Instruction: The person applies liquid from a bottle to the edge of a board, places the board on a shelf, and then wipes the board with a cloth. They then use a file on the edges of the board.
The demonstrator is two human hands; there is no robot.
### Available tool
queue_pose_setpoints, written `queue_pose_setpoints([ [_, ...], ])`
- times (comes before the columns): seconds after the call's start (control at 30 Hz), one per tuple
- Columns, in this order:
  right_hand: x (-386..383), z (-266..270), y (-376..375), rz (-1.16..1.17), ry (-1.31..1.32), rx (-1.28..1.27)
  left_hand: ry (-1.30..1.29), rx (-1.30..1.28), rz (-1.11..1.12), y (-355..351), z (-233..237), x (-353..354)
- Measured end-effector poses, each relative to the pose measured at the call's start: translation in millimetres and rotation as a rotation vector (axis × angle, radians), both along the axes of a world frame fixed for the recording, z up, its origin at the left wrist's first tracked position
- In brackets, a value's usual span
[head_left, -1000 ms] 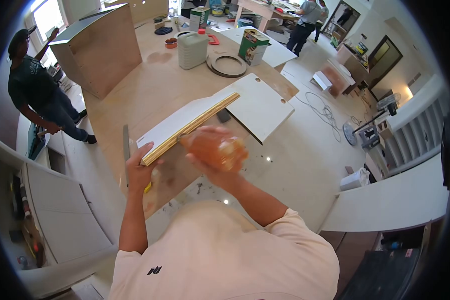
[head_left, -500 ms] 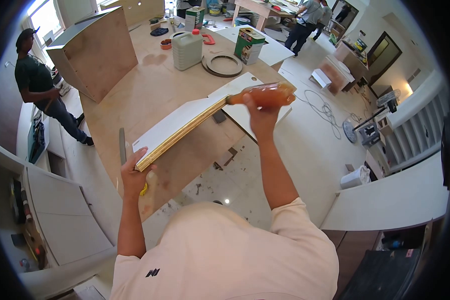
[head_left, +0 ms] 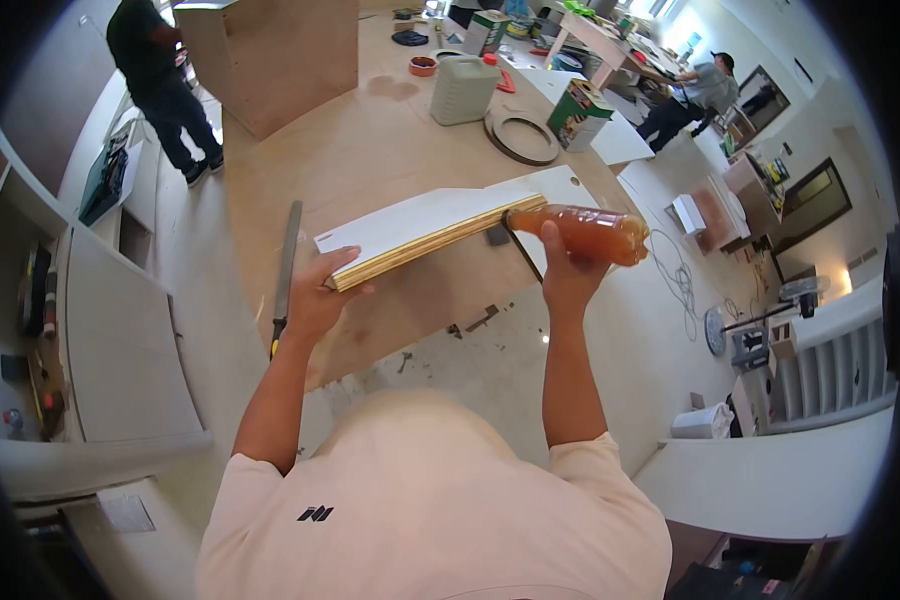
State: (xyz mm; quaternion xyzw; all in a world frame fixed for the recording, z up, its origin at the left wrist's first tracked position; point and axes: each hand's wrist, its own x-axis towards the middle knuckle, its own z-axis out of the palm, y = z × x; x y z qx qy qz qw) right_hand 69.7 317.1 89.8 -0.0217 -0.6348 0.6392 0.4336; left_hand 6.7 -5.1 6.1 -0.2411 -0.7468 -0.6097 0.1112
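My left hand (head_left: 318, 300) grips the near left end of a white-faced board (head_left: 410, 220), its thumb on the top and its fingers underneath. The board's long layered edge, yellowish and glossy, faces me. My right hand (head_left: 573, 278) is wrapped round a clear plastic bottle (head_left: 595, 235) of amber liquid, probably glue. The bottle lies almost sideways, its dark neck against the right end of that edge. Left of my left hand, a long flat file (head_left: 288, 260) with a black and yellow handle rests on the plywood table (head_left: 390, 145).
Toward the back of the table stand a whitish jug (head_left: 463, 92) with a red cap, a green and white tin (head_left: 579, 115) and rolls of edging strip (head_left: 523, 138). A large wooden box (head_left: 288, 65) is at the back left. One person (head_left: 160, 85) stands left, another (head_left: 705, 95) works far right.
The view has turned, so the scene sits further right. The board now lies at a flatter slant. The bottle's neck stays near the board's right end, and both hands keep their grips.
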Motion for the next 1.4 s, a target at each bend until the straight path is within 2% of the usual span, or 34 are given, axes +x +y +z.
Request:
queue_pose_setpoints([
  [0.2, 31, 15, -105, 0.252, 0.005, 0.112, 0.034, 0.058, -0.029, -2, -7, -5],
  [0.27, 35, 14, -121, 0.178, 0.003, 0.675, 0.004, 0.06, -0.019, -1, -9, -5],
  [0.37, 42, 15, -165, 0.445, 0.017, 0.561, 0.066, -0.021, -0.007, -4, -6, -5],
  [0.43, 36, 2, -185, 0.546, 0.198, 0.385, 0.16, -0.021, -0.032, -9, -3, -4],
  [0.53, 36, 22, -191, 0.484, 0.082, 0.519, 0.18, -0.039, -0.061, -9, -5, -3],
  [0.63, 42, 43, -179, 0.32, -0.224, 0.674, 0.126, -0.045, -0.048, -5, -15, -2],
  [0.77, 19, 34, -115, 0.428, -0.315, 0.405, 0.128, -0.045, -0.021, -1, -16, 4],
  [0.87, 4, 43, -71, 0.124, -0.388, 0.326, 0.17, -0.054, -0.015, 0, -18, 5],
  [0.97, -4, 55, -47, -0.113, -0.408, 0.479, 0.183, -0.074, -0.013, 1, -22, 8],
  [1.07, -4, 49, -50, -0.059, -0.386, 0.446, 0.185, -0.086, -0.009, 1, -22, 8],
  [1.2, 10, 39, -113, 0.319, -0.399, 0.179, 0.201, -0.101, -0.012, 0, -19, 11],
  [1.27, 18, 37, -146, 0.516, -0.382, 0.243, 0.18, -0.128, -0.036, -2, -24, 11],
  [1.3, 24, 39, -161, 0.547, -0.438, 0.232, 0.172, -0.142, -0.051, -3, -27, 9],
  [1.37, 28, 54, -181, 0.554, -0.321, 0.357, -0.002, -0.012, -0.07, -1, -35, 13],
  [1.4, 28, 54, -179, 0.545, -0.312, 0.377, -0.005, -0.003, -0.077, 0, -35, 13],
])
